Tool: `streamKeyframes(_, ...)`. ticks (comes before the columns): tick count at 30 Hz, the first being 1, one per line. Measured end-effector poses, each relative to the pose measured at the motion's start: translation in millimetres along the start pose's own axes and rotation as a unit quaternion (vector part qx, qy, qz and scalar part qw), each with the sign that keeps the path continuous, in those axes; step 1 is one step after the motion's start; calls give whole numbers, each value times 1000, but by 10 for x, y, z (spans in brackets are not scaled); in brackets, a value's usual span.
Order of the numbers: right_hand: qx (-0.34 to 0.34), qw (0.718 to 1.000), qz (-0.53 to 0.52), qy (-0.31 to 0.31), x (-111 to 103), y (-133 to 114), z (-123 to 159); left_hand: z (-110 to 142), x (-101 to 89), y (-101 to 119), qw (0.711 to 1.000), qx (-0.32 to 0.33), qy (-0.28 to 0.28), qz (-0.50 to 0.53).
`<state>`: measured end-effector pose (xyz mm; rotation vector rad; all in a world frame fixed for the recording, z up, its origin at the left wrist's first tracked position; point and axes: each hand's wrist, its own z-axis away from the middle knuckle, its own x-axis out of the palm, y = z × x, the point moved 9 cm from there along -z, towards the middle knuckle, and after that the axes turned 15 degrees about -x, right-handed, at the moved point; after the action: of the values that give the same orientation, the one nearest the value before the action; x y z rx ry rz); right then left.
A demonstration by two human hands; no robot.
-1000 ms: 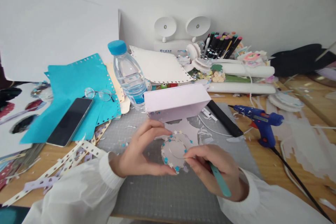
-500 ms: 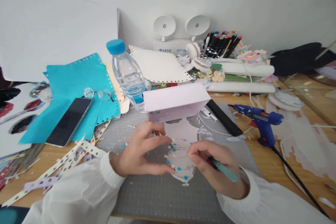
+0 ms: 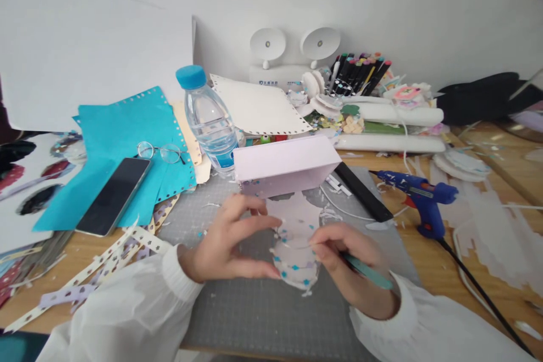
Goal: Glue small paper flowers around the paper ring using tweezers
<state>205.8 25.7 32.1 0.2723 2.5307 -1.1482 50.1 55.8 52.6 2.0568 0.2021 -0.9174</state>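
Observation:
My left hand (image 3: pixel 237 240) curves around the left side of a white paper piece (image 3: pixel 297 277) trimmed with small blue and pale stars. Its thumb and index fingertip rest at the piece's edge. On the other side, my right hand (image 3: pixel 345 260) is closed, fingertips pinched together at the piece's right edge. A slim teal-handled tool (image 3: pixel 369 272) is tucked in that hand, its tip hidden. A thin pale strand runs across the piece toward the right fingertips. Just behind stands a folded pale lilac card box (image 3: pixel 286 161). Everything here lies over a grey cutting mat (image 3: pixel 271 322).
A blue glue gun (image 3: pixel 418 192) with its cord lies at right, beside a black bar (image 3: pixel 365 192). A water bottle (image 3: pixel 210 119) stands behind my left hand. Phone (image 3: pixel 113 197), glasses (image 3: pixel 159 151) and blue paper (image 3: pixel 123 130) are left. Punched strips (image 3: pixel 102 263) lie front left.
My right hand has shifted slightly right and up. The starred paper piece has moved a little right, and its ring of stars now looks flatter. My left hand stays nearly in place.

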Motion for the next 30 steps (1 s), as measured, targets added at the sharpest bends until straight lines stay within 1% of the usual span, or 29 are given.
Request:
streamKeyframes(2,-44,997,55,40,-106,-70,27,-29,-50,-111,995,-66,7,78)
streamKeyframes(3,-76,993,79,51,-139,-128,27,-37,-70,-164,989,-96,13,111)
streamKeyframes(4,-112,988,97,48,-145,-198,15,-41,-88,-208,983,-120,19,137)
streamKeyframes(6,-185,977,110,2,-70,-339,-32,-45,-110,-257,974,-148,28,171)
streamKeyframes(8,-246,961,114,-57,39,-458,-78,-46,-119,-259,969,-151,29,193)
streamKeyframes(9,-266,954,117,-77,80,-498,-95,-46,-118,-250,968,-148,28,201)
streamKeyframes(11,-288,946,119,-94,121,-537,-114,-43,-106,-219,969,-140,25,204)
streamKeyframes(14,-288,945,119,-100,147,-515,-100,-33,-89,-157,978,-128,36,161)
streamKeyframes(17,-280,946,129,-99,161,-473,-69,-15,-101,-126,985,-126,73,97)
streamKeyframes(21,-258,956,124,-64,119,-438,-80,18,-176,-213,975,-164,135,64)
streamKeyframes(24,-231,965,109,-61,122,-387,-94,39,-228,-296,966,-190,159,75)
streamKeyframes(25,-223,967,105,-61,123,-372,-95,38,-229,-304,966,-189,155,85)
streamKeyframes(27,-210,971,101,-60,118,-347,-92,21,-182,-289,971,-176,115,117)
streamKeyframes(30,-187,976,95,-57,100,-314,-88,-1,-10,-209,972,-144,1,186)
